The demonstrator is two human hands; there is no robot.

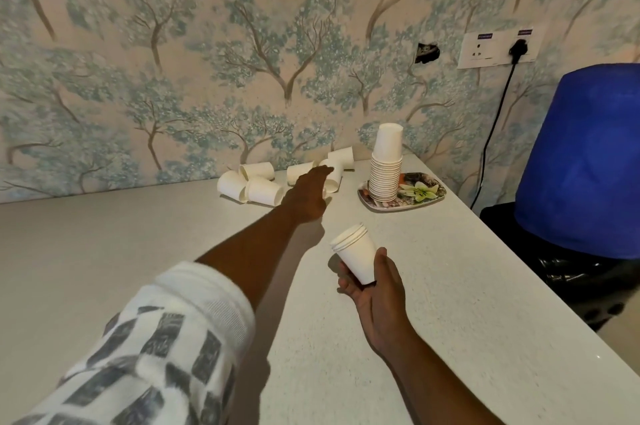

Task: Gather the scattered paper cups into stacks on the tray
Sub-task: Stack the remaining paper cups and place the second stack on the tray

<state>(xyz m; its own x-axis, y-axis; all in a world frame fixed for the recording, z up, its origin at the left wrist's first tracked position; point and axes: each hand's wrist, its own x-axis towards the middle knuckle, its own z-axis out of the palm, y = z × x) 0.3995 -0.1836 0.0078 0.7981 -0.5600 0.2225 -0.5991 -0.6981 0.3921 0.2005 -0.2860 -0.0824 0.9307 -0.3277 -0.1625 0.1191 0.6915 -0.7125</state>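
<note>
On the tray (434,196), at about two o'clock from the centre of the white table (450,286), a tall stack of inverted paper cups (385,175) stands at the tray's left end; its upper cups sit looser and higher than the tightly nested lower ones. This stack is the completed portion of the task.

At twelve o'clock, against the patterned wall (173,61), a cluster of loose cups (263,190) lies on its sides on the table, well apart from the tray to the left. At least six can be counted; some are partly hidden behind the reaching arm, so the exact number cannot be told.

The left hand (308,192) is stretched out toward twelve o'clock, over the right part of the cluster. Its fingers appear extended toward a cup near the wall, but the fingertips are seen from behind and blurred; whether they touch or pinch a cup cannot be told.

The right hand (372,289), at about five o'clock, grips a small nested stack of cups (355,253), thumb on one side and fingers curled round the other, rims tilted toward eleven o'clock. Several rims show, so it holds more than one cup.

Judged from this layout, the task is well past halfway: most cups are on the tray, the hand-held stack is not yet delivered, and the loose cluster remains to be collected and nested.
</note>
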